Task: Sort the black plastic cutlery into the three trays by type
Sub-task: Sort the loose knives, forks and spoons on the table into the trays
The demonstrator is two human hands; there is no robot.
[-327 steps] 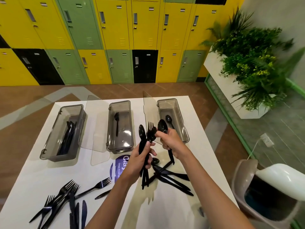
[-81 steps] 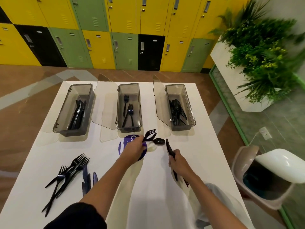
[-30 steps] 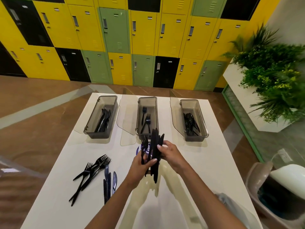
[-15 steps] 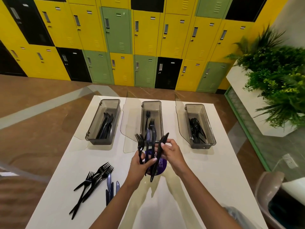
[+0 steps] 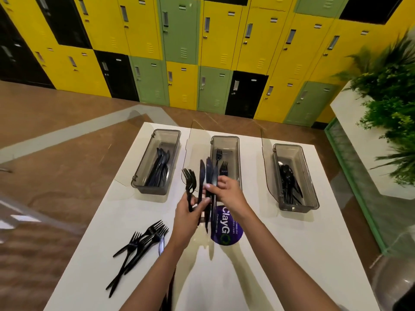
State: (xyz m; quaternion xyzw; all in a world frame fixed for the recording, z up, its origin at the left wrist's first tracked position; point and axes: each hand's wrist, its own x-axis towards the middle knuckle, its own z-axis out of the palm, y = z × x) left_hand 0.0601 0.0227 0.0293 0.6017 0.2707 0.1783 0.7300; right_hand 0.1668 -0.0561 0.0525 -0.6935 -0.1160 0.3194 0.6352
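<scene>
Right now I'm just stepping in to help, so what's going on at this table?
A person is sorting black cutlery at a white table. The left hand grips a mixed bundle, and the right hand pinches the held knives in it. The left tray holds sorted knives, the middle tray sorted forks, the right tray spoons. Loose forks lie on the table's near left.

Above the white surface [image 5: 292,254], the left grip [image 5: 188,214] holds the held forks [image 5: 189,180] upright, tines up. The right grip [image 5: 229,191] pinches the held knives [image 5: 207,173] just beside them. Beyond stand three trays: the left tray [image 5: 167,131] with knives [image 5: 160,167], the middle tray [image 5: 224,137] with forks [image 5: 219,153], the right tray [image 5: 286,145] with spoons [image 5: 288,180]. Loose forks [image 5: 143,241] lie near left.
</scene>
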